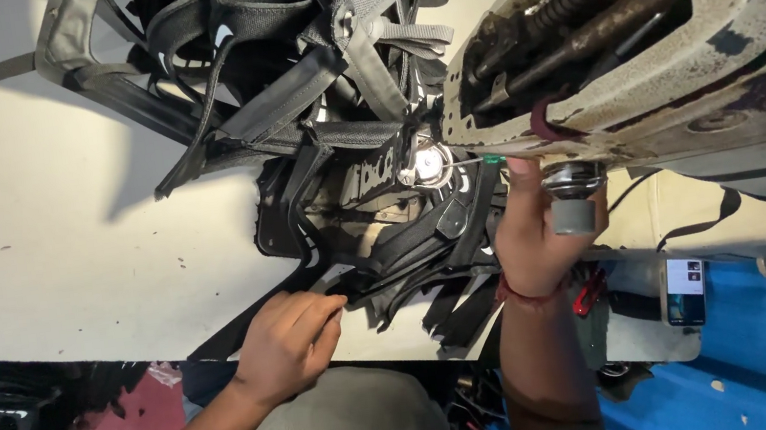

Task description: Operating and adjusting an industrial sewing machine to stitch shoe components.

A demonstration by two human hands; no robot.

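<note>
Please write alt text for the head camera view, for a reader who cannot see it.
A person's left hand pinches black strap fabric on a white table, while the right hand reaches up beside a worn sewing machine. A pile of grey and black straps lies behind.

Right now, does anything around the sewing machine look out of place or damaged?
The sewing machine looks worn: its paint is chipped and stained. Black straps and fabric pieces lie in a tangled heap on the white table. The left hand pinches the black fabric's edge; the right hand reaches up near the needle.
</note>
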